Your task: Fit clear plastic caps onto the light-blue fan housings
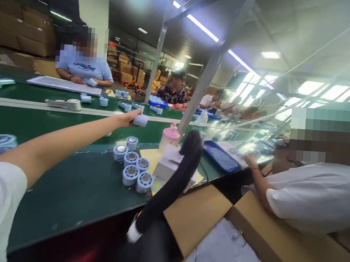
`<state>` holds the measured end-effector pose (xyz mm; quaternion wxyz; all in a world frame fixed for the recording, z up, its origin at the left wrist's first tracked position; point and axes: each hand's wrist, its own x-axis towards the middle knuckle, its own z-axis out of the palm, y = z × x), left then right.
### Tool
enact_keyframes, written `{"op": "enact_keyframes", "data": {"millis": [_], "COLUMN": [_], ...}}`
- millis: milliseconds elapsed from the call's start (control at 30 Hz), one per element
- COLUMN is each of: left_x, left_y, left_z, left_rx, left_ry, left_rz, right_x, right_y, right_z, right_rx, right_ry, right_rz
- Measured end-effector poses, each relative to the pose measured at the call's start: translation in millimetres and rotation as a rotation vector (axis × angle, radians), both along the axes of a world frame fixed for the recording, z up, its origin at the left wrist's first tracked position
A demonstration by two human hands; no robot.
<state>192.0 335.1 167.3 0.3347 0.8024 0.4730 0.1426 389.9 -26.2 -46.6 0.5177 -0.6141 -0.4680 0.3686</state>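
A worker's left hand (130,117) reaches far across the green conveyor table (69,187), fingers closed around a small pale-blue cylinder (140,120) held above the belt — a cluster of similar round parts (132,166) sits nearer, beside a pink-capped bottle (170,135). The right hand is out of view.

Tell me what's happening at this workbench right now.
The person's left hand is stretched far out over the green conveyor belt, with its grip shut on a small pale blue cylinder. A cluster of similar round parts sits on the belt nearer in, beside a pink-capped bottle. The right hand is not clearly in view. A co-worker in white works at the right by a blue tray, and others sit across the belt.
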Motion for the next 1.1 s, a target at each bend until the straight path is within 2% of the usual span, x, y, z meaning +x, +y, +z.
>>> {"op": "enact_keyframes", "data": {"millis": [67, 167, 233, 300, 367, 433, 533, 667, 767, 867, 1033, 1100], "left_x": [-42, -107, -145, -173, -192, -204, -211, -211, -208, -205, -205, -207], "left_y": [-36, -109, -164, -214, -252, -275, -287, -289, -292, -295, -297, -297], "left_z": [-4.7, -30.7, -52.9, -74.6, -92.6, -104.3, -109.6, -107.9, -109.6, -113.5, -122.4, -127.0], "left_rx": [-0.133, -0.341, -0.483, -0.662, -0.816, -0.840, -0.672, -0.508, -0.465, -0.462, -0.480, -0.445], "left_ry": [-0.074, -0.170, -0.224, -0.294, -0.351, -0.319, -0.109, 0.074, 0.091, 0.078, 0.087, 0.033], "left_rz": [-0.027, -0.033, -0.024, -0.080, -0.219, -0.330, -0.363, -0.389, -0.402, -0.459, -0.502, -0.476], "right_x": [-40, -96, -126, -150, -168, -181, -193, -202, -206, -207, -202, -201], "right_y": [-31, -63, -64, -53, -40, -31, -23, -18, -13, -5, 7, 8], "right_z": [-0.3, 16.1, 34.7, 52.3, 65.0, 72.6, 77.7, 78.0, 76.6, 77.0, 77.7, 74.8], "right_rx": [0.020, 0.122, 0.220, 0.293, 0.363, 0.423, 0.485, 0.491, 0.410, 0.341, 0.296, 0.265], "right_ry": [0.078, 0.074, -0.113, -0.373, -0.598, -0.765, -0.955, -1.122, -1.217, -1.265, -1.160, -1.142], "right_rz": [0.079, 0.248, 0.374, 0.466, 0.522, 0.567, 0.634, 0.692, 0.694, 0.764, 0.963, 0.971]}}
